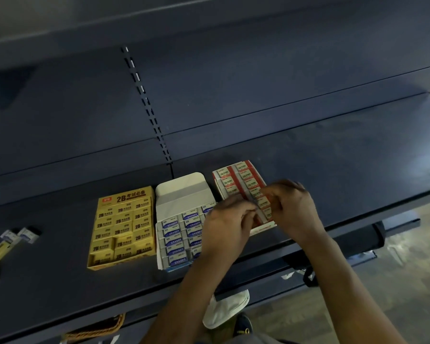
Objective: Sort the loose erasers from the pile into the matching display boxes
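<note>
Left hand (226,220) and right hand (294,209) meet, fingers curled, over the red box (230,180); blur hides whether they pinch an eraser. They are likely seating one. Next, reach for the pile (23,235), at 9 o'clock of the yellow box (124,227).

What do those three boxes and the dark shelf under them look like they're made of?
Yellow box, white box, red box: likely printed cardboard; the white one's folded-back flap shows a plain, matte inside. Shelf: probably painted metal, dark blue, faintly glossy, with a slotted upright behind it.
</note>
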Available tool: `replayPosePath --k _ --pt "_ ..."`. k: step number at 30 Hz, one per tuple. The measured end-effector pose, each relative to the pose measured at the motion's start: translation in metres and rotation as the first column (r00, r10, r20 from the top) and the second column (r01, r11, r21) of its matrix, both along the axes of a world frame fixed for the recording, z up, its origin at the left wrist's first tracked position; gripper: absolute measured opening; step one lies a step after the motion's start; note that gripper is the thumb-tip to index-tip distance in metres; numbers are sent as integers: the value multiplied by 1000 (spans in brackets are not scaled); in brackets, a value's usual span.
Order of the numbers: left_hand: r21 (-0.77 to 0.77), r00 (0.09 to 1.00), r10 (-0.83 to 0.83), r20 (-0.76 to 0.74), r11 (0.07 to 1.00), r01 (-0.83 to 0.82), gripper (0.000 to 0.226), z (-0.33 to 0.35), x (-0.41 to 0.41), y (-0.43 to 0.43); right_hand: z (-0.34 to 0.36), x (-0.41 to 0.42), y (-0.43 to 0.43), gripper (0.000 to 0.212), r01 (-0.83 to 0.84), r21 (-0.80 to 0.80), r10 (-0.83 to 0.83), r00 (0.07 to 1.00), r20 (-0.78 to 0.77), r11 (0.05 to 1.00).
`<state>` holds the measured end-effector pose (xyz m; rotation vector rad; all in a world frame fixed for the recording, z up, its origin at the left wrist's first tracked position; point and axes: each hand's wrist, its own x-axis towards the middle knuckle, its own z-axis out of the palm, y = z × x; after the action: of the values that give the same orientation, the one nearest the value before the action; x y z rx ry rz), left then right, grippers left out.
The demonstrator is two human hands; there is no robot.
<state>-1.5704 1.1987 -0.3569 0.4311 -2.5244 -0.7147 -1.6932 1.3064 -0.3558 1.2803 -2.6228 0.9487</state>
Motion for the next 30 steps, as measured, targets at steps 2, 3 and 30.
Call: replayPosePath --k 2,3,30 --pt "-83 998 60 1 995 -60 14 3 7 -10 1 10 -10 21 -18 -34 17 999 -41 999" --pt "-116 996 89 5 989 -88 18 4 11 -14 2 15 -17 22 -43 -38 41 998 -50 998" --pt "-308 814 556 171 814 -492 41 -3 246 -204 12 235 -221 30 -521 48 521 853 12 852"
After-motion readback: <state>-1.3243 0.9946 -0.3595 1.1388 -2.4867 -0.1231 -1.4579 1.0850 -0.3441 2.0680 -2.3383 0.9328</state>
